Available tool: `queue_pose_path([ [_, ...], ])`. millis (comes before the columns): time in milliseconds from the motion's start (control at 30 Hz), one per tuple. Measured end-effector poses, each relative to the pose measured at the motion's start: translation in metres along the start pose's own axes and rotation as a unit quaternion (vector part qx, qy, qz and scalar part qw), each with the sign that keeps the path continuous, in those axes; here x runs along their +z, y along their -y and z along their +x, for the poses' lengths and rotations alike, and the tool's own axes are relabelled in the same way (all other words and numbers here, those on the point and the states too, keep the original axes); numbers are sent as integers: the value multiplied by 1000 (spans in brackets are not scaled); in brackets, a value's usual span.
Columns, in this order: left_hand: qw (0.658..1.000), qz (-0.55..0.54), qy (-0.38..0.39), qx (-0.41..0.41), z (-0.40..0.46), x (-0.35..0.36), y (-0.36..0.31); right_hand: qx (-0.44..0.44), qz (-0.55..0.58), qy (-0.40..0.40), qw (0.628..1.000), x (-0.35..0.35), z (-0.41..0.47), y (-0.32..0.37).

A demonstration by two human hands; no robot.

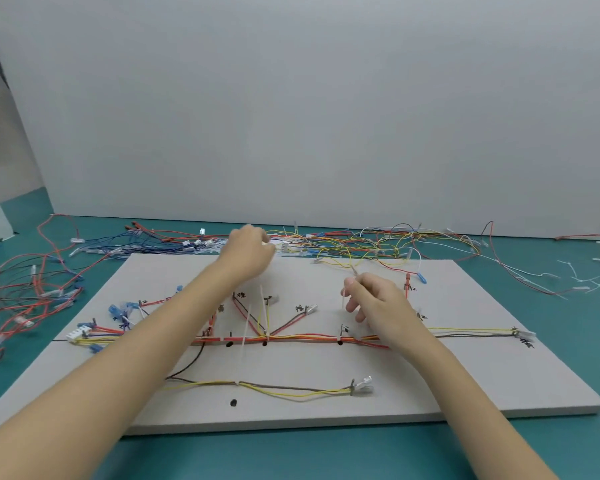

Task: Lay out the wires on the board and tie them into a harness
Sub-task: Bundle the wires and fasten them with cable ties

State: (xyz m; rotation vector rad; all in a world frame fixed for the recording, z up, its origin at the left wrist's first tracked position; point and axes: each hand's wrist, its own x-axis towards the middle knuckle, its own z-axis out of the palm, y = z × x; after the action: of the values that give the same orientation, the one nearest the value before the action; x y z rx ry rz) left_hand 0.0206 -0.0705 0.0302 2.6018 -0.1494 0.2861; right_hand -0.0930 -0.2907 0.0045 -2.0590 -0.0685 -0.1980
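Grey board (pixel 430 375), teal table (pixel 291 455), red, yellow, brown wires (pixel 302 337)

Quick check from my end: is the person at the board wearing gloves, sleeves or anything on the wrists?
No. Both the left hand and the right hand are bare, with no gloves. Both forearms are uncovered all the way down to the bottom edge of the picture, so no sleeves show. No watch, band or ring is visible on either wrist or on the fingers.

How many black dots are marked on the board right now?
4 black dots: three along the main wire bundle, left, middle, right; one near the front. The arms may hide more.
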Motion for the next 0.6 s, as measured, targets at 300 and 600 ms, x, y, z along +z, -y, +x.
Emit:
queue_pose_path([
  [300, 986, 140, 90, 3, 28, 26, 48, 2, -28, 35, 999, 4, -2, -3],
  [600, 985, 146, 88, -10, 32, 33, 50, -4, -46, 44, 998, 3, -5, 2],
])
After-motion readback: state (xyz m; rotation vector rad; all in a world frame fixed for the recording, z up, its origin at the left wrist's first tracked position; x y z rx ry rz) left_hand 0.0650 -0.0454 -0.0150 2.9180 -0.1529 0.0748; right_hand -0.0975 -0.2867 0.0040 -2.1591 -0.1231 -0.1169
